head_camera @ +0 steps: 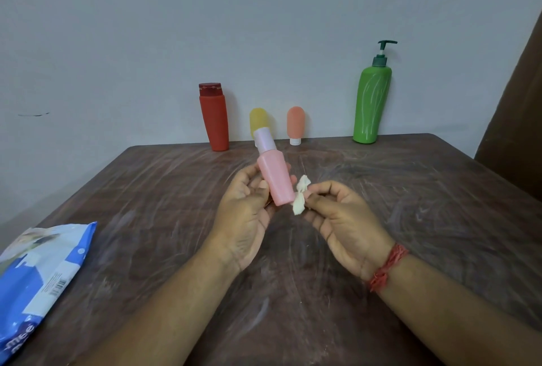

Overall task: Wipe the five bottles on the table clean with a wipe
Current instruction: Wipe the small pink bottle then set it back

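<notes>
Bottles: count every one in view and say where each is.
5. Pink bottle held in the left hand; red bottle, yellow bottle, orange bottle and green pump bottle stand along the table's far edge.

The blue wipes pack (38, 277) shows partial white letters "mee" and an unreadably small barcode.
</notes>
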The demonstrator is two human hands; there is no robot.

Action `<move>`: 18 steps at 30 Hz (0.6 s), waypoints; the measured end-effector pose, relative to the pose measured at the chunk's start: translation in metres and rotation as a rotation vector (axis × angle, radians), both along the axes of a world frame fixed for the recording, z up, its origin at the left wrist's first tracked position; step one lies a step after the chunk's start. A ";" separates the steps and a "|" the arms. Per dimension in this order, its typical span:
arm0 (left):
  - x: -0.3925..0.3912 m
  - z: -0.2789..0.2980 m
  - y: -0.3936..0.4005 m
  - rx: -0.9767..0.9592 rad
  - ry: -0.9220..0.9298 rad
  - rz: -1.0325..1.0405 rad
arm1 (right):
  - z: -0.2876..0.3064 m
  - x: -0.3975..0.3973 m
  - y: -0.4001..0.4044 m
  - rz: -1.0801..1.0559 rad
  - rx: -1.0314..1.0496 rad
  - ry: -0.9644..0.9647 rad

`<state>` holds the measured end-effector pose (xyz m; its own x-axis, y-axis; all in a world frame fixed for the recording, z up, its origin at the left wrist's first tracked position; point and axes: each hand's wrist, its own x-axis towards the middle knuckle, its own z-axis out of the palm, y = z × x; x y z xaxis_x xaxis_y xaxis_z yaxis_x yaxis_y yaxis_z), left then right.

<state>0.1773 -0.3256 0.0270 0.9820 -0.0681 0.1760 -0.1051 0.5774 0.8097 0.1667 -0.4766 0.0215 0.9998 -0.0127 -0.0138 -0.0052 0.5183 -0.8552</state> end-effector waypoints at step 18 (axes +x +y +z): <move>0.003 -0.013 -0.006 0.239 0.017 0.141 | -0.007 0.007 -0.012 -0.006 -0.453 -0.339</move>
